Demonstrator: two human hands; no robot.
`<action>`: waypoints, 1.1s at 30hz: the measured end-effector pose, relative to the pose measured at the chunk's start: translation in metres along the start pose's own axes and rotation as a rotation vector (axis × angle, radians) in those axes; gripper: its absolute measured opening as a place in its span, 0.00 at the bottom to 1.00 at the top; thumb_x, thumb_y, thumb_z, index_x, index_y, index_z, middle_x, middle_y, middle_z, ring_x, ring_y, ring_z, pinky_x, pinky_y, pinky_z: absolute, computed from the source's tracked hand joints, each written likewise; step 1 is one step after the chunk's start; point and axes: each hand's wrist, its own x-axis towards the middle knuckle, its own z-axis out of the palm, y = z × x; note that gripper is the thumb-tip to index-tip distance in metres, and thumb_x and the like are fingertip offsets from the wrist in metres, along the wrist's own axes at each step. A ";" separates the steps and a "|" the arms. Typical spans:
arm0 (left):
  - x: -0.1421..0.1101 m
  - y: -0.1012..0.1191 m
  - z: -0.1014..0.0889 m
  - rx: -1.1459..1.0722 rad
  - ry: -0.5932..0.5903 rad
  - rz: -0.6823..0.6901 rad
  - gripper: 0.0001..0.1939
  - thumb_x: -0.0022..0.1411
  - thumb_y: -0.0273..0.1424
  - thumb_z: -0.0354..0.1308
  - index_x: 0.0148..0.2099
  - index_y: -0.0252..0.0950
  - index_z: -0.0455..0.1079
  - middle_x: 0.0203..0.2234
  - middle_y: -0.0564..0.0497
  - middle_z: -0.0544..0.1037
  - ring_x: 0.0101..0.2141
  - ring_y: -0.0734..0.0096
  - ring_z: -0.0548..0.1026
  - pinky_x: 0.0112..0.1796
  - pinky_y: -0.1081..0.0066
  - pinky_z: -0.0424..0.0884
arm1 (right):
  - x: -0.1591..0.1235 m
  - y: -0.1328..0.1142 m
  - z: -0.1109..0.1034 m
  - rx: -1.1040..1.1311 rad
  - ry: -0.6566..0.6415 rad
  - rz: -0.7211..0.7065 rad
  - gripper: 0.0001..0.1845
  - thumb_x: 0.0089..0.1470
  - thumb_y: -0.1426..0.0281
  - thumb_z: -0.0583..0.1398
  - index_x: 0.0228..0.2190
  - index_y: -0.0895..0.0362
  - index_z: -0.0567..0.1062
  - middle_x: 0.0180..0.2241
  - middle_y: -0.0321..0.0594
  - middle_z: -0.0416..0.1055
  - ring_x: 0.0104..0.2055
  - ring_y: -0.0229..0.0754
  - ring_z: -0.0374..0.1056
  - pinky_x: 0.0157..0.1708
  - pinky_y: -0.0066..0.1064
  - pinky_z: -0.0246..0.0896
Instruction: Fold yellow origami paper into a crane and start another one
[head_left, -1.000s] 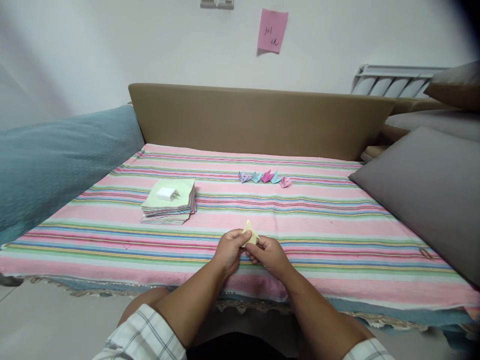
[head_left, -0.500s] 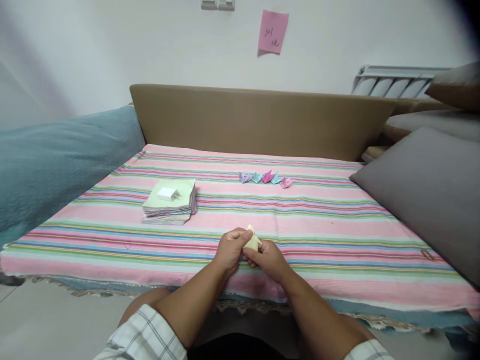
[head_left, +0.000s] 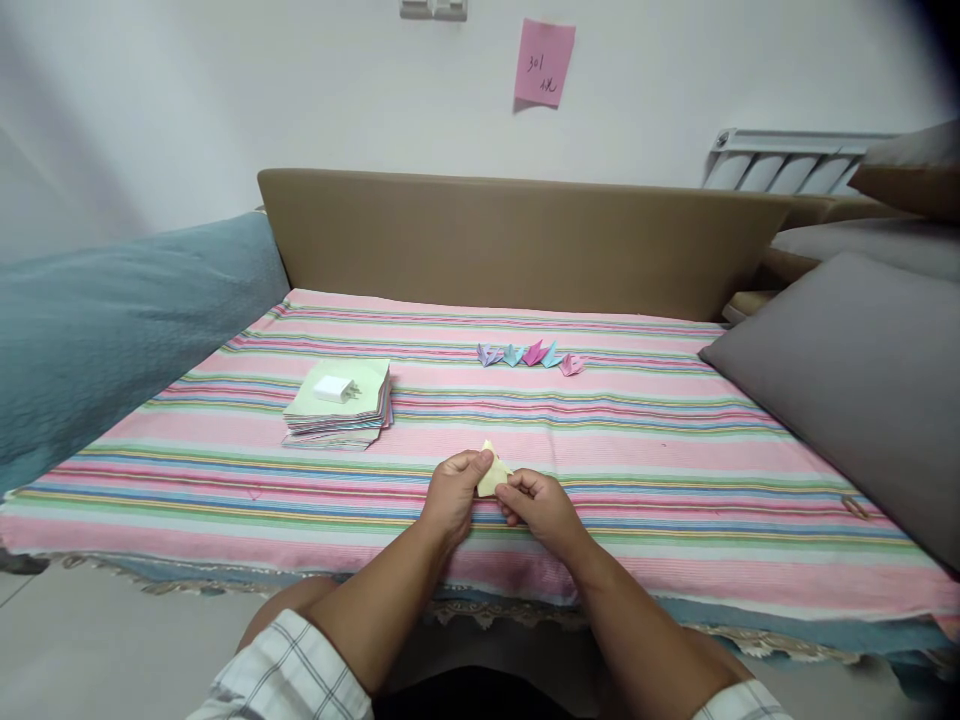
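Between my hands is a small piece of folded pale yellow paper (head_left: 491,478), its tip pointing up and away from me. My left hand (head_left: 453,492) is closed on its left side, thumb laid on top. My right hand (head_left: 541,508) pinches the lower right corner between thumb and fingers. The fingers under the paper are partly hidden. Beyond my hands, several small folded paper figures (head_left: 534,353) in purple, blue and pink stand in a row. To the left lies a stack of square paper sheets (head_left: 337,425) with a white plug adapter (head_left: 334,388) on top.
A striped pink cloth (head_left: 630,450) covers the seat. Grey pillows (head_left: 862,390) lie on the right, near a small brown loop (head_left: 853,507). Behind stands a brown backrest (head_left: 510,245); a blue-covered armrest (head_left: 142,310) is on the left. A pink note (head_left: 544,62) hangs on the wall.
My hands have drawn slightly apart, the left one shifting a little leftward. The yellow paper, rounded and bent half a second ago, now looks flatter. Both hands keep hold of it.
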 end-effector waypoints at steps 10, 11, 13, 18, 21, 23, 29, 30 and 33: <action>-0.002 -0.004 0.000 0.168 0.074 0.191 0.19 0.43 0.40 0.67 0.23 0.35 0.60 0.16 0.59 0.66 0.18 0.81 0.63 0.23 0.77 0.59 | 0.004 -0.002 -0.004 -0.221 0.356 -0.320 0.13 0.44 0.59 0.63 0.25 0.57 0.73 0.30 0.41 0.69 0.31 0.40 0.65 0.28 0.28 0.63; -0.003 -0.004 0.000 0.158 0.047 0.171 0.19 0.43 0.40 0.67 0.24 0.35 0.61 0.16 0.58 0.67 0.19 0.79 0.65 0.25 0.76 0.61 | 0.003 -0.002 -0.004 -0.215 0.328 -0.345 0.12 0.44 0.60 0.63 0.26 0.56 0.74 0.32 0.42 0.69 0.34 0.41 0.66 0.29 0.28 0.64; -0.004 -0.003 0.002 0.116 0.016 0.157 0.18 0.41 0.39 0.68 0.24 0.35 0.63 0.17 0.57 0.70 0.22 0.76 0.68 0.28 0.74 0.64 | 0.003 -0.001 -0.003 -0.183 0.270 -0.352 0.12 0.45 0.60 0.63 0.28 0.56 0.74 0.34 0.43 0.69 0.35 0.41 0.66 0.29 0.28 0.65; -0.004 -0.001 0.002 0.088 0.013 0.133 0.16 0.43 0.40 0.67 0.25 0.34 0.67 0.19 0.55 0.73 0.22 0.75 0.69 0.29 0.74 0.65 | 0.003 0.002 -0.005 -0.114 0.197 -0.308 0.15 0.42 0.60 0.65 0.31 0.56 0.74 0.36 0.43 0.69 0.34 0.41 0.66 0.30 0.30 0.66; -0.004 -0.002 -0.002 0.158 0.012 0.133 0.16 0.46 0.42 0.64 0.25 0.33 0.70 0.18 0.54 0.72 0.23 0.75 0.68 0.29 0.74 0.65 | 0.002 0.001 -0.009 -0.104 0.158 -0.311 0.15 0.44 0.59 0.64 0.32 0.56 0.75 0.38 0.44 0.69 0.38 0.43 0.67 0.34 0.31 0.66; -0.004 -0.003 -0.004 0.198 0.002 0.152 0.16 0.48 0.42 0.63 0.25 0.34 0.71 0.19 0.53 0.72 0.24 0.74 0.68 0.31 0.73 0.65 | 0.001 0.000 -0.010 -0.105 0.150 -0.311 0.15 0.48 0.58 0.61 0.31 0.56 0.75 0.38 0.44 0.70 0.38 0.43 0.67 0.35 0.33 0.66; -0.008 0.002 -0.002 0.486 0.014 0.344 0.14 0.50 0.38 0.62 0.19 0.35 0.70 0.20 0.52 0.69 0.26 0.72 0.68 0.32 0.73 0.63 | 0.001 -0.003 -0.008 -0.057 0.174 -0.249 0.16 0.46 0.55 0.61 0.26 0.56 0.71 0.29 0.39 0.71 0.31 0.40 0.66 0.34 0.32 0.62; -0.008 0.003 -0.001 0.539 0.015 0.389 0.13 0.50 0.37 0.62 0.19 0.36 0.70 0.21 0.52 0.69 0.27 0.72 0.67 0.31 0.73 0.63 | 0.001 -0.003 -0.007 -0.043 0.180 -0.236 0.17 0.45 0.54 0.61 0.26 0.56 0.71 0.27 0.38 0.71 0.30 0.40 0.65 0.32 0.31 0.62; -0.010 0.004 -0.001 0.646 -0.010 0.488 0.09 0.50 0.34 0.62 0.20 0.37 0.71 0.22 0.52 0.69 0.26 0.72 0.67 0.30 0.73 0.62 | 0.001 -0.005 -0.006 -0.014 0.209 -0.200 0.18 0.44 0.53 0.61 0.26 0.56 0.68 0.22 0.34 0.67 0.26 0.38 0.62 0.29 0.29 0.59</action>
